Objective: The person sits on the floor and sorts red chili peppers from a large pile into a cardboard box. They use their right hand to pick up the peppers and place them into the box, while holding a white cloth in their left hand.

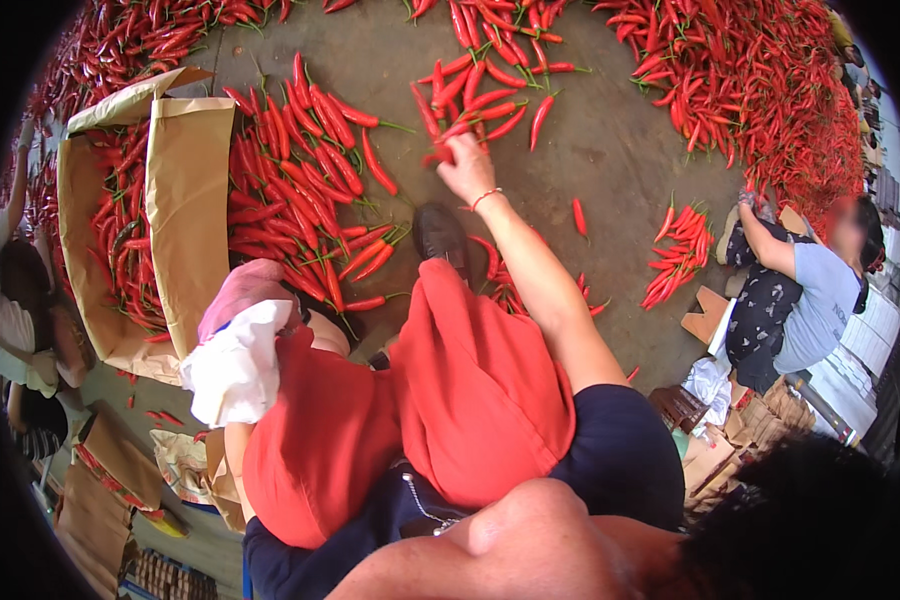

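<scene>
My right hand [466, 166], bare with a thin red bracelet at the wrist, is closed around a red chili pepper [439, 156], partly blurred, at the near edge of a loose group of red chili peppers [480, 94] on the concrete floor. My left hand [247, 300] wears a pink glove and a white cloth covering; it rests by my knee, near the lower corner of an open brown paper bag [191, 195] of chilies. The fingers of that hand are hidden. Beside the bag lies a heap of long red chilies [292, 195] with green stems.
A large chili pile [750, 82] spreads at the upper right. A person in a light blue shirt [817, 300] squats at the right by a small chili heap [681, 251]. Another person [22, 300] is at the far left. My dark shoe [441, 236] stands near the chilies.
</scene>
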Motion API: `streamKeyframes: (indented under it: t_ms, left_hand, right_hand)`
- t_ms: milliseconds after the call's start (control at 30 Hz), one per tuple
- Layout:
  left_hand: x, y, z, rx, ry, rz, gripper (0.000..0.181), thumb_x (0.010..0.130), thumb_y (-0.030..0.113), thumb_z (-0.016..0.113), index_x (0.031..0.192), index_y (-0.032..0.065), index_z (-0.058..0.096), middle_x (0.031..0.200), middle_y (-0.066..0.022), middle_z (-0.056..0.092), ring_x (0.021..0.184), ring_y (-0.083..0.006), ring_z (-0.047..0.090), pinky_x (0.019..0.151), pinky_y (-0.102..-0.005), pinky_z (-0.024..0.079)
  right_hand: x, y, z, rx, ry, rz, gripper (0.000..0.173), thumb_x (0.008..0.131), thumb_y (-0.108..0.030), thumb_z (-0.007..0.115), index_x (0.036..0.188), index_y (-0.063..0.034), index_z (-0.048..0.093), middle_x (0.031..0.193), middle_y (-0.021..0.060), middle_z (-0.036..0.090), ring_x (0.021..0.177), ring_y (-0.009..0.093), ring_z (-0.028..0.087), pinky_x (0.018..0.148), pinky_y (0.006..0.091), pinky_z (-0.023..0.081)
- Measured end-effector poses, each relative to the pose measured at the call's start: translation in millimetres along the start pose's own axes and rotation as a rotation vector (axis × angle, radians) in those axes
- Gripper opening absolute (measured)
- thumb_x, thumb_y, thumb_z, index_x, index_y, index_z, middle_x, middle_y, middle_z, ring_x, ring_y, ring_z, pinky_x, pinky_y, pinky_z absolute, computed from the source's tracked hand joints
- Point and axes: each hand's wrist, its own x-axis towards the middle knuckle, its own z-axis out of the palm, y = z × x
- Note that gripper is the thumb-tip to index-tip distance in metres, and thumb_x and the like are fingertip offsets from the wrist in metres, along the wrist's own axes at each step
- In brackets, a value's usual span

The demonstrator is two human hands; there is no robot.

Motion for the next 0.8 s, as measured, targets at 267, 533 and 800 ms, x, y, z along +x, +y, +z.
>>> streamKeyframes:
  t_ms: [267, 533, 800]
  left_hand:
    - [6, 4, 3, -0.020, 0.027, -0.110, 0.045, 0.090, 0.041, 0.051, 0.092, -0.0045, 0.055, 0.066, -0.0027, 0.052, 0.059, -0.0093, 0.044, 0.057, -0.0221, 0.034]
    - [13, 7, 10, -0.031, 0.085, -0.248, 0.046, 0.091, 0.040, 0.051, 0.095, -0.0054, 0.054, 0.065, -0.0018, 0.050, 0.057, -0.0070, 0.042, 0.053, -0.0198, 0.031]
    - [11, -13, -6, -0.053, -0.031, -0.130, 0.035, 0.083, 0.033, 0.055, 0.089, -0.0014, 0.056, 0.065, -0.0028, 0.053, 0.059, -0.0096, 0.047, 0.055, -0.0223, 0.036]
  right_hand:
    - [25, 38, -76, 0.203, 0.013, 0.255, 0.020, 0.070, -0.012, 0.066, 0.088, -0.0029, 0.064, 0.073, 0.0164, 0.064, 0.068, 0.030, 0.064, 0.065, 0.0383, 0.049]
    - [28, 25, -54, 0.077, -0.105, 0.223, 0.028, 0.071, -0.022, 0.074, 0.096, -0.0089, 0.067, 0.082, 0.0144, 0.068, 0.079, 0.031, 0.066, 0.071, 0.0401, 0.052]
    - [43, -52, 20, -0.137, -0.314, 0.290, 0.050, 0.073, -0.028, 0.072, 0.108, -0.0074, 0.043, 0.085, 0.0233, 0.066, 0.084, 0.041, 0.065, 0.072, 0.0530, 0.051]
